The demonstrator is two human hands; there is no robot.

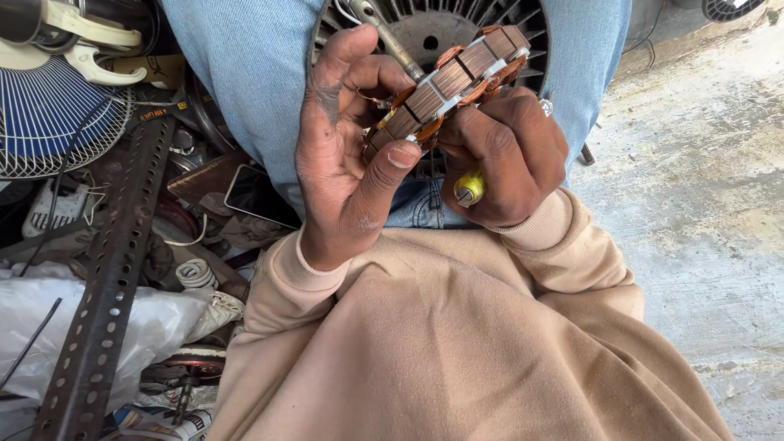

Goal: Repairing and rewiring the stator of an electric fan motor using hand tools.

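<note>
**Both hands on a wound motor stator, upper centre of frame**

While the person sits with knees drawn up, both hands meet at upper centre. Stator (453, 86): ring-shaped, copper-brown laminated blocks with white insulating strips and orange-brown windings between, held tilted, one end rising toward the upper right. Left hand (347, 139): curled around the lower left of the stator, thumb pressed up against its lower edge, index finger arched over the top; a firm, narrow clasp on the part. Right hand (510, 155): fist wrapped tight around a tool with a yellow handle (469, 189), whose butt end pokes out below the fist; knuckles touch the stator's right side. Tool tip hidden behind the fingers.

Just behind the stator, a dark round fan housing (433, 24) with radial vanes, and a metal shaft (392, 41) slanting up to the left. Blue jeans (245, 65) at top, tan sweatshirt (457, 327) filling the lower frame. Left of frame: blue fan guard (49, 114), perforated metal angle bar (110, 278), dark phone (257, 196), white plastic bag (139, 327). Right: bare concrete floor (702, 204).
</note>
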